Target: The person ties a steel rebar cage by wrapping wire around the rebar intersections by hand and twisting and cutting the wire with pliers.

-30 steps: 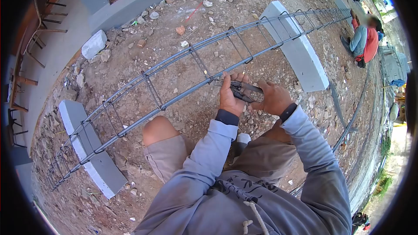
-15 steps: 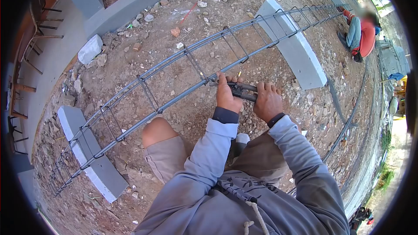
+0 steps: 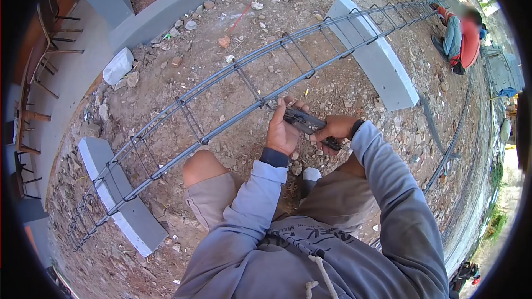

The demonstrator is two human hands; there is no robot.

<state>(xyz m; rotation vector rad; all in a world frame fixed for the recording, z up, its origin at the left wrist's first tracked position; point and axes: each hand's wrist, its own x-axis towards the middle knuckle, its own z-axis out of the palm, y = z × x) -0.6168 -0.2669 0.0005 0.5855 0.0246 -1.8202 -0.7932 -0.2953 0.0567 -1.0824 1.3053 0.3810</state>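
My left hand (image 3: 284,134) is wrapped around the front of a dark rebar tying tool (image 3: 303,120). At the rear of that tool, my right hand (image 3: 337,128) grips its lower end, with the fingers curled around it. The tool's nose is close to the near long bar of a steel rebar cage (image 3: 233,122), by a stirrup crossing; whether it touches cannot be made out. Long bars and square stirrups make up the cage, which slants from lower left to upper right.
Two grey concrete blocks, one at right (image 3: 374,58) and one at left (image 3: 123,202), hold the cage above rubble-strewn soil. A co-worker (image 3: 470,44) in red crouches near the far end. Chairs (image 3: 41,72) stand at left; a white stone (image 3: 118,66) lies by the kerb.
My right hand has shifted its hold and turned, and the tool now tilts down to the right. My left hand has turned palm-up beneath the tool's front. The view has shifted slightly.
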